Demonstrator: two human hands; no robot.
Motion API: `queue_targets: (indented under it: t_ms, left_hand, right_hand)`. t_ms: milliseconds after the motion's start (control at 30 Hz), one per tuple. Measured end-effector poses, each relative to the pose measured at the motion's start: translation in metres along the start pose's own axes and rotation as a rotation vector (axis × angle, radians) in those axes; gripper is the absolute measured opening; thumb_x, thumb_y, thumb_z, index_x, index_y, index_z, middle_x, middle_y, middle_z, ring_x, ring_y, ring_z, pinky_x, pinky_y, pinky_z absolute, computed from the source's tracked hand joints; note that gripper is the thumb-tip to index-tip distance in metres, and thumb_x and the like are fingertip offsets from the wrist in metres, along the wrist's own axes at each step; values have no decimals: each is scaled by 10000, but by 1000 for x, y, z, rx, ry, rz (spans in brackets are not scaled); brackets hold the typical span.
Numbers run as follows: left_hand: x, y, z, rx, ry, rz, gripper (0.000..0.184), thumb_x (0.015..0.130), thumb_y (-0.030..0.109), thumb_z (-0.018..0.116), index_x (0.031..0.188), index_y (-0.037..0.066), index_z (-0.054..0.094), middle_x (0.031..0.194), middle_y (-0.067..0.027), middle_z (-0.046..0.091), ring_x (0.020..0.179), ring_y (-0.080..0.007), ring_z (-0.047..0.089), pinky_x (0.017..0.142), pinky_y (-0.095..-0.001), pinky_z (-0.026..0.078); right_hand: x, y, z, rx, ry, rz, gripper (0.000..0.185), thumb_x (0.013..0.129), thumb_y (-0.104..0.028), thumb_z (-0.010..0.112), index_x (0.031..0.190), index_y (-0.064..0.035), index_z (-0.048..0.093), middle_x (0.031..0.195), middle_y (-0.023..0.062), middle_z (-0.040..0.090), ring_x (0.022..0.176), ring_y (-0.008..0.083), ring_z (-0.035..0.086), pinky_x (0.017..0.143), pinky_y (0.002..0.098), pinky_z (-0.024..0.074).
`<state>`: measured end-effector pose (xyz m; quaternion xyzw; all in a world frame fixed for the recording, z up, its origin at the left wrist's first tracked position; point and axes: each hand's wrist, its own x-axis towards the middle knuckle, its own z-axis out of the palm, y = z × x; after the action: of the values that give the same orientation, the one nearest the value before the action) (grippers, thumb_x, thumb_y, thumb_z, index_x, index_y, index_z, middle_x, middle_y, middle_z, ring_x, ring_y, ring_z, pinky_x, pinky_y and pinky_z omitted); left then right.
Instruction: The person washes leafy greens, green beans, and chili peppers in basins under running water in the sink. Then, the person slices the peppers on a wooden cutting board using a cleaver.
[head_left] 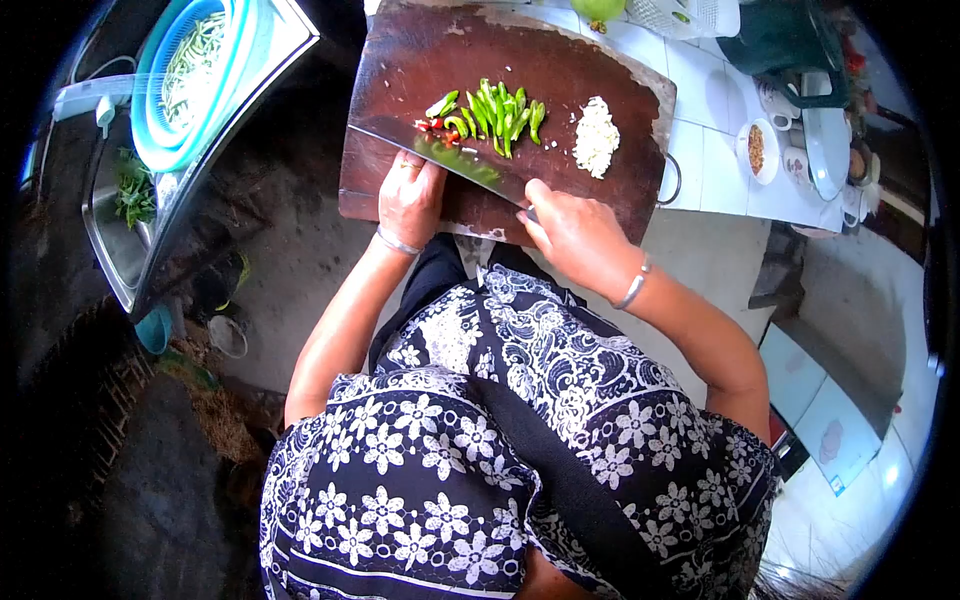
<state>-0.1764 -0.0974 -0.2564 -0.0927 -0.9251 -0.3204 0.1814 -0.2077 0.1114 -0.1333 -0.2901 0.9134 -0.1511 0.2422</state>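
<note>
My right hand [585,238] is wrapped round the handle of a wide kitchen knife [440,152], its blade slanting up to the left over the wooden cutting board [625,200]. At the near side of the blade is my left hand [412,200], fingers curled and pressed together. Its fingertips are partly out of sight, so what they hold, if anything, I cannot make out. Just beyond the blade lie cut green peppers [497,112] and a few red pepper pieces [436,124]. A pile of chopped white pieces, perhaps garlic [597,140], sits on the board's right side.
A blue basin [147,125] with a strainer of thin green strips stands at the upper left, above a metal sink [103,232] with leafy greens. On the white-tiled counter [690,150] to the right are a small bowl [768,168] of brown bits and several dishes.
</note>
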Motion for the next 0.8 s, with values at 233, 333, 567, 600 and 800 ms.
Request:
queue_targets:
  t_ms: [233,333,567,600,800]
  left_hand:
    - [-3,0,2,-40,-24,-25,344,776,-9,597,1119,18,585,1109,-192,566,972,-350,554,873,-410,460]
    - [-1,1,-2,-49,-45,-29,356,782,-32,558,1135,8,576,1164,-203,554,1063,-370,534,914,-410,444]
    - [-1,-4,2,-23,-21,1,357,775,-35,547,1128,6,583,1178,-205,558,1065,-382,545,903,-420,455]
    - [-1,-4,1,-3,-10,15,354,774,-34,549,1123,6,586,1172,-207,559,1053,-381,550,895,-421,459]
    - [2,-2,-4,26,-8,52,307,718,-45,579,1021,-3,614,1009,-181,576,957,-341,563,836,-388,480]
  right_hand:
    - [-13,5,-7,36,40,-15,228,909,-279,518,914,-62,449,746,175,622,702,377,624,593,486,491]
    - [-29,-2,-21,28,-5,18,222,902,-265,530,909,-59,446,733,175,610,698,377,619,592,483,486]
    - [-16,2,-21,35,-117,62,217,897,-236,542,934,-46,443,741,190,610,711,390,610,598,484,475]
    - [-13,3,-18,54,-133,68,220,899,-237,544,943,-43,448,752,193,611,719,395,606,598,482,469]
    - [-19,10,-12,54,-27,17,208,896,-234,526,908,-50,429,716,190,617,700,385,620,589,491,487]
